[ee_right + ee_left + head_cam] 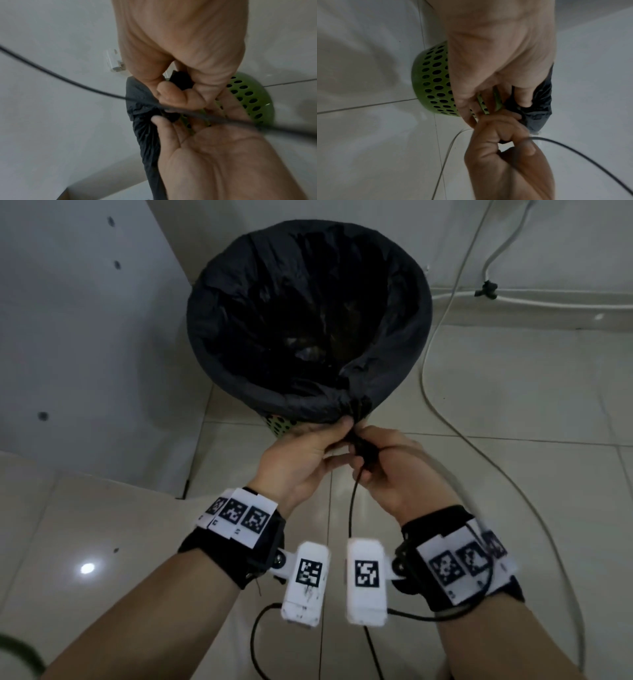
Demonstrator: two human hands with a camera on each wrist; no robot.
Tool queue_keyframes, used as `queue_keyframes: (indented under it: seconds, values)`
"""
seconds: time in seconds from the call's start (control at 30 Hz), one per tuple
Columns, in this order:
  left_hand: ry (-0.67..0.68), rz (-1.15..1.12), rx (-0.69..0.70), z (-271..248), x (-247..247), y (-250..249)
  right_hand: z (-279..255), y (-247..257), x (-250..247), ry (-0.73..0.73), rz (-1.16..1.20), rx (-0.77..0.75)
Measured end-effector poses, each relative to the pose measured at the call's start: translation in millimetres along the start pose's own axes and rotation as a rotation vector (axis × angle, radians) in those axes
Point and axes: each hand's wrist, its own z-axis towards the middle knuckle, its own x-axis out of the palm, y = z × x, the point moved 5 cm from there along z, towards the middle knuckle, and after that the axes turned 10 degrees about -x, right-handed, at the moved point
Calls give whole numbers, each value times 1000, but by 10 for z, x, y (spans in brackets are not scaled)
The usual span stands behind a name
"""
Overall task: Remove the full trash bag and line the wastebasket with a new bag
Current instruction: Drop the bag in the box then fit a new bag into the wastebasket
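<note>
Both hands work the gathered knot at the near rim: the left hand [301, 460] pinches the bunched film between thumb and fingers, and the right hand [390, 470] curls round the twisted tail just beside it, which suggests the knot is being undone. The thin, crinkled black plastic trash bag [308, 313] still lines the round green perforated plastic wastebasket [433, 79] on the glossy pale floor tiles [513, 392]. Judged next: free the knot, then peel the folded-over hem off the rim.

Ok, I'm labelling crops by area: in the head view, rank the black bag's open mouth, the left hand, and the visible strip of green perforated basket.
1. Black plastic bag, its open mouth
2. Left hand
3. Green perforated plastic basket, mostly hidden
</note>
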Motion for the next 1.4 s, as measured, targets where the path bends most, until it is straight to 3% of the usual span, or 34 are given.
queue_keyframes:
  seconds: [0.07,0.17,0.3,0.37,0.4,0.53,0.6,0.67,0.8,0.93,1.0,1.07,1.2,1.27,1.33,1.4]
  values:
    - [-43,6,24,18,1,-25,-74,135,-54,-12,-311,-382]
    - [-83,-55,75,14,1,-88,-283,172,1,130,-874,-950]
    - [-95,-15,102,1,-2,-105,-267,151,17,87,-1084,-1219]
    - [-107,24,93,2,-38,-78,-194,201,26,93,-1008,-1158]
    - [-86,25,82,2,-50,-66,-123,211,9,119,-903,-1014]
    - [98,18,-2,-6,-13,-9,24,6,38,303,-48,-117]
    - [104,3,-13,4,8,2,11,-79,78,309,157,98]
    - [43,-21,-1,16,12,-20,28,-84,54,211,86,75]
    - [-33,-16,12,28,16,-88,-162,98,-64,-55,-314,-469]
    - [-111,-6,22,29,-35,-96,-370,179,31,27,-813,-1084]
    - [-102,-26,10,20,-32,-84,-334,160,34,22,-944,-1241]
    - [-71,-26,-23,-1,-27,-78,-304,167,35,31,-923,-1321]
    - [6,80,-104,-61,-19,-87,-258,239,18,-38,-927,-1290]
    - [22,85,-101,-91,-39,-102,-207,267,27,-11,-899,-1173]
    - [53,70,-88,-99,-53,-100,-67,233,14,45,-689,-819]
    - [90,34,-72,-94,-45,-98,9,79,51,124,-203,-295]
